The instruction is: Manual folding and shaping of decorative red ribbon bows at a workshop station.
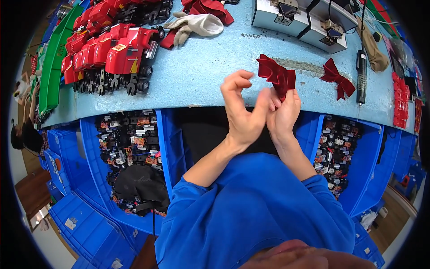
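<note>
A dark red velvet bow (278, 76) stands up over the table's near edge, its lower end pinched in my right hand (286, 112). My left hand (244, 114) is beside it, with fingers raised and spread and its thumb close against the right fingers. Whether that thumb touches the bow is hidden. Another dark red bow (338, 80) lies on the light blue tabletop to the right, apart from both hands.
Red toy truck bodies (123, 56) crowd the left, near a white glove (204, 24). A metal box (300, 22) sits at the back. A black electric screwdriver (361, 76) hangs at right. Blue crates (163, 148) of small parts stand below the table edge.
</note>
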`<action>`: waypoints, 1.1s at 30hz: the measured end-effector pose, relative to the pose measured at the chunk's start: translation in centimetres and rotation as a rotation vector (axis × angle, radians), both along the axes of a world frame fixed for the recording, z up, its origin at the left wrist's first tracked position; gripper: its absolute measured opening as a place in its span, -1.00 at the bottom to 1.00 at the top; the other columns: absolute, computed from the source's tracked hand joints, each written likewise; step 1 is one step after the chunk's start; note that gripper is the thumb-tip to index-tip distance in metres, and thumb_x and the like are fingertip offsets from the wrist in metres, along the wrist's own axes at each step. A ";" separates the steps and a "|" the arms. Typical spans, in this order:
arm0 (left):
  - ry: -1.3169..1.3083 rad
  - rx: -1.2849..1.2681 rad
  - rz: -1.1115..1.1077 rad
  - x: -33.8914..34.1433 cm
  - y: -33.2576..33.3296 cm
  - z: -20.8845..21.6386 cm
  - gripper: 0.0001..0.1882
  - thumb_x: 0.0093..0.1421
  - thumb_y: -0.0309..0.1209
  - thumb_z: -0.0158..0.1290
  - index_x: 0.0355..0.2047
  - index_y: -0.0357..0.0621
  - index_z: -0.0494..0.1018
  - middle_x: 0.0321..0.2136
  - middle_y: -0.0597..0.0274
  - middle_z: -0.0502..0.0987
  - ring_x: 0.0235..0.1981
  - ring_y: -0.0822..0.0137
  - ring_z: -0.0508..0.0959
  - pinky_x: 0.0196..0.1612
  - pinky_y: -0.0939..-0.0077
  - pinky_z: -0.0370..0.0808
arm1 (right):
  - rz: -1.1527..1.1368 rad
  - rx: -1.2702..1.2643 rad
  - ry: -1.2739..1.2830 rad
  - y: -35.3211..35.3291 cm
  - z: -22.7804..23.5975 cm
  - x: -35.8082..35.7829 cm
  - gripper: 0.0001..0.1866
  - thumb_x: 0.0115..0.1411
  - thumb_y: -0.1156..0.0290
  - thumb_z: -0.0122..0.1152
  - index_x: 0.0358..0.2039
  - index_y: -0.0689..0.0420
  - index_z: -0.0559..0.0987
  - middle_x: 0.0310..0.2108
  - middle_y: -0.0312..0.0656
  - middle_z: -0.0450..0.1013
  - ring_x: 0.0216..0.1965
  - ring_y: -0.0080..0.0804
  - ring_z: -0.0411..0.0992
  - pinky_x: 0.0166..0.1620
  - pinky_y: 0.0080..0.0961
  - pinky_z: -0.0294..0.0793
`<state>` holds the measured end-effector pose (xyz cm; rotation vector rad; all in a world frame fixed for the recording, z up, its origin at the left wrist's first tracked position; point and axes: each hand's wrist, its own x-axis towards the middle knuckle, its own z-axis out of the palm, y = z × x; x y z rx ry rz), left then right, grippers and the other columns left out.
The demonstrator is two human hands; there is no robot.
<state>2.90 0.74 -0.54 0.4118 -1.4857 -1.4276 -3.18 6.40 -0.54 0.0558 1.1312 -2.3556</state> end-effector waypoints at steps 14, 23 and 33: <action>-0.057 -0.206 -0.103 -0.3 1.0 0.7 -0.37 0.13 -0.38 0.00 0.11 -0.31 -0.05 0.02 -0.14 0.14 0.01 0.11 0.26 0.01 0.27 0.26 | -0.093 0.110 0.350 -0.2 0.5 1.1 -0.78 0.25 0.37 -0.08 -0.20 0.26 0.39 -0.55 -0.25 0.40 -0.71 -0.71 0.26 -0.70 -0.73 0.23; -0.091 0.149 -0.032 -1.4 -0.3 2.3 -0.69 0.26 -0.43 -0.15 -0.05 -0.39 0.29 -0.21 -0.01 0.50 -0.18 0.40 0.49 -0.10 0.56 0.42 | -0.242 0.346 0.816 0.0 -0.7 -0.5 -0.68 0.26 0.49 -0.14 0.00 0.34 0.34 -0.32 -0.11 0.48 -0.45 -0.60 0.44 -0.37 -0.73 0.43; 0.143 0.291 0.123 -3.7 0.6 2.3 -0.67 0.29 -0.40 -0.20 -0.03 -0.40 0.28 -0.14 0.00 0.46 -0.13 0.36 0.46 -0.06 0.55 0.41 | -0.360 0.212 0.561 -2.0 -0.8 -1.0 -0.70 0.25 0.47 -0.09 -0.07 0.38 0.39 -0.27 -0.14 0.47 -0.28 -0.54 0.44 -0.21 -0.65 0.42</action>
